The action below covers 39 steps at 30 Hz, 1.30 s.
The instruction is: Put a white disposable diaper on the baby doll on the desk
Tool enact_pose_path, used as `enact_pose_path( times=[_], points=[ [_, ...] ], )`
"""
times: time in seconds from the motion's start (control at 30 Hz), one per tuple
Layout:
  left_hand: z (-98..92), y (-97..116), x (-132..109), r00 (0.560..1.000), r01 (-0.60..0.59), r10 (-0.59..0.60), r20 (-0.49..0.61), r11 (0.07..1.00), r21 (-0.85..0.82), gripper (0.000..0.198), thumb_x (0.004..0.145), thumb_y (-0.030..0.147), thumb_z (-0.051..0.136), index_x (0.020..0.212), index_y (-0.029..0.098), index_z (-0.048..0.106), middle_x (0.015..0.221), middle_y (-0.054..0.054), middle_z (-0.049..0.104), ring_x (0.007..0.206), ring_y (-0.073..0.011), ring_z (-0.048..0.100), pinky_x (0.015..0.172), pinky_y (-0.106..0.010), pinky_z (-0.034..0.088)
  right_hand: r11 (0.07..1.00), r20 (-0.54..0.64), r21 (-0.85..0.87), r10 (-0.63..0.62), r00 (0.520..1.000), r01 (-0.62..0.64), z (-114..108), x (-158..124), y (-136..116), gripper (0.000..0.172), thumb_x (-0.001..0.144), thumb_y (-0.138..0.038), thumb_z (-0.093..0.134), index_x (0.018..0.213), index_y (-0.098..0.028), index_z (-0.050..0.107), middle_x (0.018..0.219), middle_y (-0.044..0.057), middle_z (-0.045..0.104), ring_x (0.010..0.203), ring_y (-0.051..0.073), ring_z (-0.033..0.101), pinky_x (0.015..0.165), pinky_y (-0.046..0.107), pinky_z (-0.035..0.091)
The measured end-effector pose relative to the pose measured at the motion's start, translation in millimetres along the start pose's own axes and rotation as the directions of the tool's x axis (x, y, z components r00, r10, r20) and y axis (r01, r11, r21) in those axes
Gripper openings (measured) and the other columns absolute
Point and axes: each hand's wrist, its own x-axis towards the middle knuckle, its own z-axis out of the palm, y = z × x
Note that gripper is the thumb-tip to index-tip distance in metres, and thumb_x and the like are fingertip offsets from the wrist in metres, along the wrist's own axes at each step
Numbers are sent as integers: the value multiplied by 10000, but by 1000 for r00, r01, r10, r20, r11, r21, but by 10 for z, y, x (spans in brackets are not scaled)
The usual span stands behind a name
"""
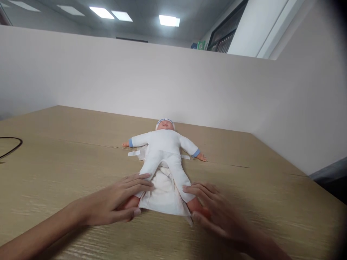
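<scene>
A baby doll (165,141) in a white suit with blue cuffs and a lettered white headband lies face up, arms spread and legs apart. Beneath its hips and between its legs is an unfolded white diaper (162,195). One diaper tab (134,153) sticks out at the left, and another tab (185,157) at the right. My left hand (119,198) is around the doll's lower leg on the left, fingers over the top and thumb on the near side. Around the other lower leg is my right hand (214,209), slightly blurred, its thumb by the foot. Both palms are hidden.
The wooden table (81,155) runs back to a white partition (135,79), which turns along the right side. A black cable (16,144) curves in at the left edge. Something dark (330,178) stands beyond the table's right edge.
</scene>
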Motion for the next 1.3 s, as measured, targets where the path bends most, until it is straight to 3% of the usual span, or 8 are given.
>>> enact_pose_path(
  times=[0.1, 0.3, 0.5, 0.7, 0.8, 1.0, 1.17, 1.3],
  points=[
    [143, 43, 40, 993, 45, -45, -111, 999, -2, 718, 933, 528, 806, 1559, 332, 514, 1617, -84, 581, 1626, -370, 370, 1325, -565, 367, 984, -64, -163, 56, 996, -66, 168, 50, -267, 676, 890, -526, 823, 1464, -266, 579, 1373, 121, 720, 1238, 388, 666, 1056, 557, 568],
    [359, 96, 203, 950, 134, -112, -291, 989, 56, 164, 1023, 266, 638, 1181, 273, 683, 1323, -94, 725, 1441, -353, 529, 1156, -511, 498, 948, -106, -259, 164, 981, -186, 397, 228, -313, 349, 839, -53, 679, 1124, -252, 703, 1082, 84, 730, 1029, 325, 656, 877, 475, 559],
    [61, 23, 437, 887, 220, -208, -413, 975, -18, 357, 1142, 445, 419, 985, 247, 671, 993, -63, 719, 1006, -286, 629, 900, -421, 535, 971, -229, 43, 239, 944, -235, 292, 526, -23, 153, 977, -139, 558, 1011, -233, 673, 907, 31, 695, 831, 226, 641, 739, 346, 495],
    [-322, -210, 832, 838, 95, -123, -532, 992, -79, 381, 1140, 483, 419, 1298, 258, 682, 1438, -93, 658, 1389, -308, 532, 1204, -490, 401, 968, -436, 197, 229, 870, -156, 201, 986, 286, 200, 1087, -291, 474, 1005, -228, 645, 1041, 77, 707, 1023, 257, 644, 941, 392, 502],
    [-446, -383, 1032, 829, 102, -150, -540, 988, -118, 440, 1129, 538, 405, 1279, 231, 682, 1409, -106, 674, 1338, -313, 557, 1170, -477, 424, 942, -424, 297, 276, 863, -156, 157, 1226, 463, 226, 1099, -349, 460, 1003, -229, 625, 1065, 77, 701, 1053, 258, 622, 995, 405, 475],
    [-590, -817, 1484, 795, 153, -351, -494, 905, -397, 503, 1046, 683, 476, 913, 214, 601, 902, -18, 658, 921, -252, 585, 916, -382, 487, 850, -337, 469, 422, 842, -238, 214, 1624, 1010, 382, 1054, -521, 498, 795, -242, 527, 766, -20, 567, 764, 197, 503, 802, 338, 456],
    [-570, -1167, 1793, 826, 156, -419, -378, 813, -561, 614, 965, 778, 518, 994, 188, 687, 1040, -68, 766, 1042, -306, 659, 911, -365, 497, 715, -240, 655, 501, 831, -242, 443, 1860, 1471, 481, 973, -663, 538, 937, -209, 693, 960, 36, 740, 974, 246, 635, 924, 371, 519],
    [-516, -1277, 1826, 818, 190, -486, -309, 735, -651, 656, 906, 824, 580, 945, 179, 693, 972, -66, 778, 955, -300, 676, 861, -364, 494, 593, -180, 776, 534, 826, -215, 560, 1904, 1581, 591, 901, -743, 610, 1060, -196, 767, 1080, 80, 790, 1115, 284, 678, 1052, 429, 518]
  ],
)
